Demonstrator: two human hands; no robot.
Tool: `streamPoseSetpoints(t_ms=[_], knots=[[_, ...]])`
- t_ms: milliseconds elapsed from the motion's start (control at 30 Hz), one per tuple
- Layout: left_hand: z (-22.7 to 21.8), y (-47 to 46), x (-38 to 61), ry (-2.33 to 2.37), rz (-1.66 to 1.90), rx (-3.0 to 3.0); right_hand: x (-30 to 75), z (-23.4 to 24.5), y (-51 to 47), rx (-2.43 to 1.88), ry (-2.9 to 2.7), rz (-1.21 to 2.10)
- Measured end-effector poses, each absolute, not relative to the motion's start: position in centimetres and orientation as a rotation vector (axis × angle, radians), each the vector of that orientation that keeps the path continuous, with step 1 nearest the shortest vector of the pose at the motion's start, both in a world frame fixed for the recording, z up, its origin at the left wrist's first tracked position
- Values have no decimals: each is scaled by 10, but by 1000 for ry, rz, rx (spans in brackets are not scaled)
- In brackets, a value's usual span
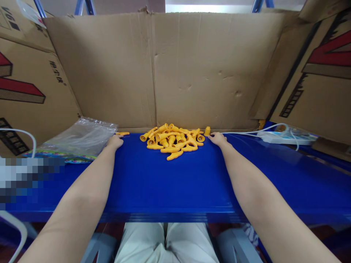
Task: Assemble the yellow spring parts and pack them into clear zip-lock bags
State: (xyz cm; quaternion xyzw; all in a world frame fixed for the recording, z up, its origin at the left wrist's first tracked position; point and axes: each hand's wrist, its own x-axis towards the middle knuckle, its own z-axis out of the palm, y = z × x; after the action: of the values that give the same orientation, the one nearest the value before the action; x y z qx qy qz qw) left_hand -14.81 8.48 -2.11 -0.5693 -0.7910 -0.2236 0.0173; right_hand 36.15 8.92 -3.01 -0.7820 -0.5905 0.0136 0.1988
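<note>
A pile of yellow plastic parts [175, 140] lies on the blue tabletop against the cardboard. Some are hollow and cone-shaped with something shiny inside; others are flat, wavy-edged grips. My left hand [115, 141] rests on the table left of the pile, beside a single yellow grip piece [123, 133] and the edge of a clear plastic bag [87, 135]. To the right of the pile, my right hand [218, 138] lies on the table with its fingers by a yellow cone-shaped piece [207, 131] standing upright. Neither hand visibly holds anything; the fingertips are small and partly hidden.
Tall cardboard [208, 73] walls in the back and both sides of the blue table [170, 186]. A white power strip [287, 138] with a white cable sits at the right. Another white cable [20, 133] hangs at the left, near a blurred-out patch.
</note>
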Motion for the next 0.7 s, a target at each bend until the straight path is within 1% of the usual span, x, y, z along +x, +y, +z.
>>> streamPoseSetpoints(t_ms=[233, 400, 500, 567, 700], knots=[[-21, 87, -148, -2442, -691, -1809, 357, -25, 84, -2183, -1614, 31], [-23, 89, -150, -2438, -688, -1805, 347, -11, 72, -2097, -1526, -143], [-23, 90, -151, -2410, -643, -1822, 338, -2, 72, -2045, -1535, -160], [-23, 89, -150, -2379, -624, -1823, 332, 2, 75, -2035, -1612, -73], [-23, 86, -145, -2286, -605, -1842, 322, 9, 84, -2113, -1777, 301]])
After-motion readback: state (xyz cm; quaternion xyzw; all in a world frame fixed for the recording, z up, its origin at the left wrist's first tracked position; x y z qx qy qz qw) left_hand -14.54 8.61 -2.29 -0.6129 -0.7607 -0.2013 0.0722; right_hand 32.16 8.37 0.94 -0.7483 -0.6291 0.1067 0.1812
